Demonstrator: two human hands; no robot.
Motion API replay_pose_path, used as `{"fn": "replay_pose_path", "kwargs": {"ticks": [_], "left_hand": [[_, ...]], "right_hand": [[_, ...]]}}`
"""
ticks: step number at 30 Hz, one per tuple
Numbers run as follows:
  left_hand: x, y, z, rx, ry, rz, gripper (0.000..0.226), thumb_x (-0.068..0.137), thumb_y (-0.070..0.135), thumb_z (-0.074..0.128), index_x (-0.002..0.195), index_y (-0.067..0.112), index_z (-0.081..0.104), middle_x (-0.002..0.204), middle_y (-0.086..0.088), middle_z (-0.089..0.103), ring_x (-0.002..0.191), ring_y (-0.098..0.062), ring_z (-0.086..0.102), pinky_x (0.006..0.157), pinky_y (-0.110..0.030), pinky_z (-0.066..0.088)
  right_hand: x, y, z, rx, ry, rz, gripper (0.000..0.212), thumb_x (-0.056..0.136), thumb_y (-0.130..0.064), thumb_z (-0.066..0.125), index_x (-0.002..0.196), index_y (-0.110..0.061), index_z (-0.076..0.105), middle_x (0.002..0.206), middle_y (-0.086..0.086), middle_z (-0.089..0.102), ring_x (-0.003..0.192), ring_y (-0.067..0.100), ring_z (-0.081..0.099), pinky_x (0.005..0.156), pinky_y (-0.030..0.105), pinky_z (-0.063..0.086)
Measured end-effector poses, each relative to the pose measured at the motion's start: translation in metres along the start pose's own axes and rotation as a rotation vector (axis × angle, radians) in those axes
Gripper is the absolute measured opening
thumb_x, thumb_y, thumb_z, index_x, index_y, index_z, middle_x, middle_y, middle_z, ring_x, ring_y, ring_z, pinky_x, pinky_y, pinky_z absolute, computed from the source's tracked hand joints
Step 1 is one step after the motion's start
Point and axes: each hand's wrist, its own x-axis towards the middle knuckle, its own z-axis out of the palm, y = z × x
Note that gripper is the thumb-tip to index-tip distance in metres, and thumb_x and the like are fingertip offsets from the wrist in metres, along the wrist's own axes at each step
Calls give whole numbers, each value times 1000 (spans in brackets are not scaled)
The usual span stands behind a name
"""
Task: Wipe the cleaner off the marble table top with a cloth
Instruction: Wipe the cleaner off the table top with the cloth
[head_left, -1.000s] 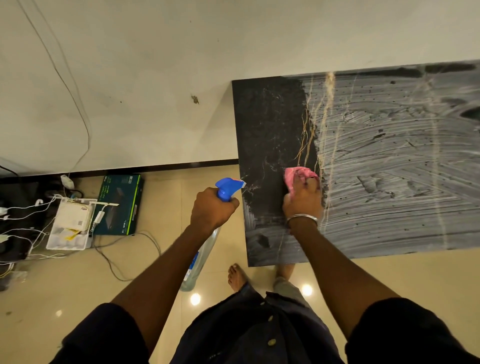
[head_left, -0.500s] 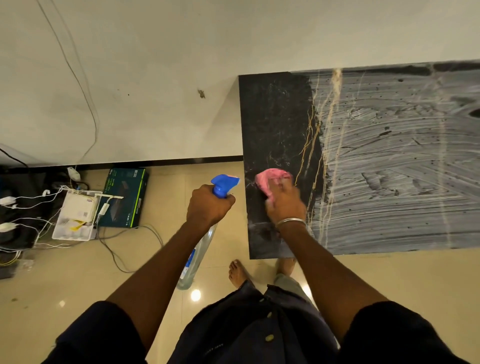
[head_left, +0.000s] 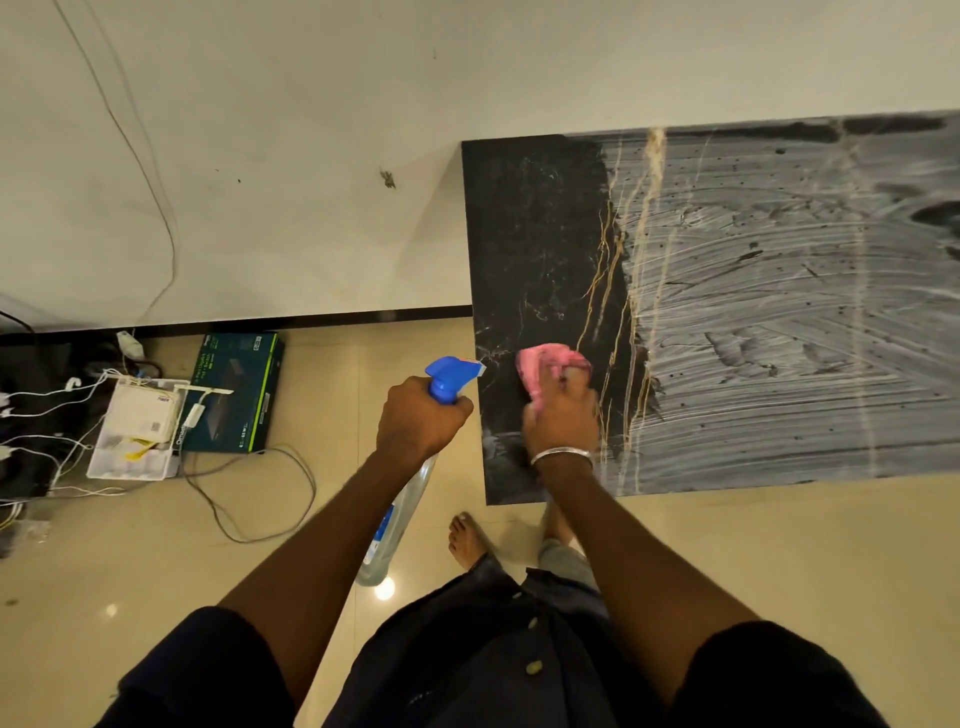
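Observation:
The black marble table top (head_left: 540, 228) with gold veins stands against the wall. Its left strip is dark and wiped, while grey-white smeared cleaner (head_left: 789, 332) covers the rest to the right. My right hand (head_left: 563, 415) presses a pink cloth (head_left: 540, 364) flat on the dark strip near the front left corner. My left hand (head_left: 421, 415) hangs just left of the table edge, gripping a clear spray bottle (head_left: 400, 519) with a blue trigger head.
A green box (head_left: 234, 395), a white box (head_left: 145, 415) and tangled cables (head_left: 249, 499) lie on the beige tiled floor at the left by the wall. My bare feet (head_left: 467, 540) stand at the table's front left corner.
My right hand swept the cloth left across the front of the table and has shifted slightly back to the right. The dark wiped strip has widened. The left hand with the bottle barely moved.

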Motion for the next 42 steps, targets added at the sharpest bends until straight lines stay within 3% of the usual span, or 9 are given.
{"fn": "replay_pose_path", "kwargs": {"ticks": [5, 10, 17, 22, 32, 37, 42], "left_hand": [[-7, -1, 0, -4, 13, 7, 20, 83, 27, 69, 78, 12, 58, 58, 2, 52, 53, -10, 49, 52, -19, 39], [-11, -4, 2, 0, 16, 8, 20, 83, 26, 69, 78, 11, 58, 57, 2, 51, 53, -11, 49, 53, -19, 41], [-16, -4, 8, 1, -10, 6, 18, 85, 25, 67, 85, 11, 56, 65, -4, 54, 58, -13, 52, 56, -19, 43], [-21, -6, 11, 5, -19, -19, 20, 85, 26, 68, 86, 10, 56, 64, -2, 52, 56, -13, 50, 58, -21, 41], [-23, -15, 1, 11, -16, -28, 21, 84, 27, 70, 82, 10, 58, 61, 0, 53, 59, -15, 52, 54, -19, 40], [-25, -9, 6, 22, -50, -30, 22, 84, 29, 70, 82, 10, 58, 60, 1, 51, 57, -14, 51, 56, -22, 40], [-27, 7, 16, -3, -95, -4, 18, 83, 25, 70, 81, 11, 58, 61, 1, 53, 59, -14, 53, 55, -21, 40]], "right_hand": [[-24, -52, 20, 62, -106, -148, 61, 91, -20, 57, 146, -24, 30, 143, 12, 32, 119, 33, 43, 86, 43, 53], [-25, -29, 16, -4, -130, -248, 60, 92, -22, 54, 147, -25, 30, 146, 12, 31, 117, 33, 45, 83, 45, 54], [-19, 73, -14, 17, 26, 46, 60, 89, -23, 56, 145, -18, 37, 145, 20, 35, 124, 41, 42, 92, 49, 47], [-25, 71, -14, 30, 61, 144, 59, 89, -23, 58, 145, -17, 38, 142, 20, 37, 124, 42, 41, 92, 51, 47], [-82, -33, 33, 40, -107, -228, 65, 88, -16, 59, 148, -19, 33, 143, 17, 40, 113, 36, 50, 79, 45, 57], [-74, -14, 24, 10, -144, -333, 62, 90, -13, 55, 147, -21, 33, 145, 15, 37, 115, 36, 48, 83, 48, 56], [-56, 55, 1, -4, -31, -202, 62, 83, -17, 62, 142, -16, 43, 140, 20, 44, 114, 41, 50, 83, 51, 55]]}}
